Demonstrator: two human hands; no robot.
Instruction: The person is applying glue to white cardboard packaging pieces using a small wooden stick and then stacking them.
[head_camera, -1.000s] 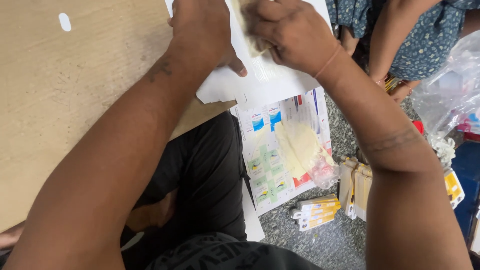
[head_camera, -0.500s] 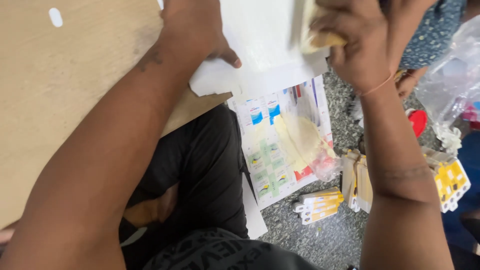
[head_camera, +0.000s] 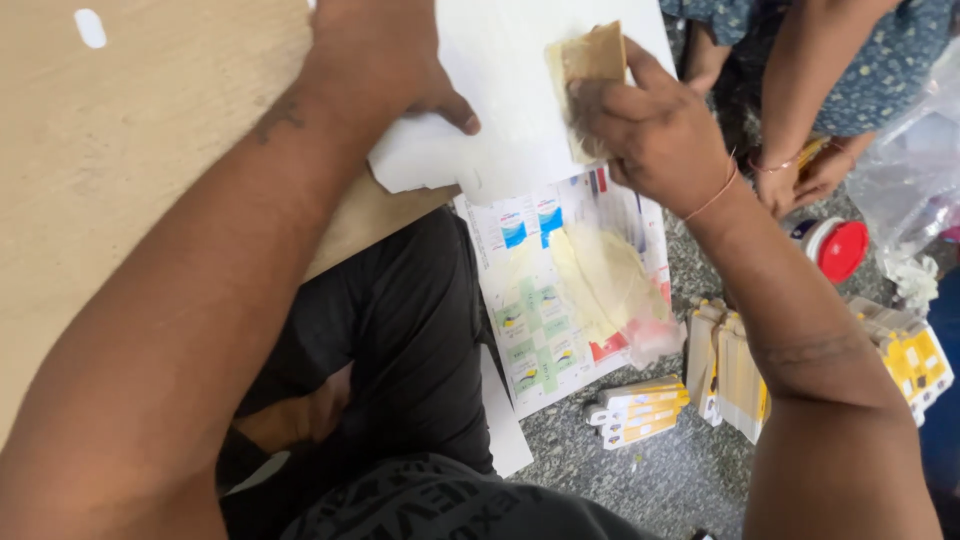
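Pressing my left hand (head_camera: 375, 70) down flat, I pin the white sheet (head_camera: 520, 110) to the wooden board (head_camera: 150, 160), thumb stretched out along its lower part, so that it lies steady under the rubbing. My right hand (head_camera: 655, 135) is closed around a folded pad of tan cloth (head_camera: 590, 70), fingers bunched over it and its upper end sticking out past my knuckles; the pad rests against the sheet near its right edge.

The sheet looks like smooth, stiff card, its near corner hanging off the board above my lap. The cloth looks soft and worn, and I cannot tell whether it is damp.

On the speckled stone floor below lies a printed sheet of small box blanks (head_camera: 540, 320) in blue, green and white, with a crumpled translucent yellowish film (head_camera: 605, 285) on top of it. Right of that are bundles of flattened yellow cartons (head_camera: 640, 410), more of them stacked on edge (head_camera: 730, 370). A red-lidded jar (head_camera: 838, 248) stands near another person's hand (head_camera: 800, 185), beside a clear plastic bag (head_camera: 910, 180).
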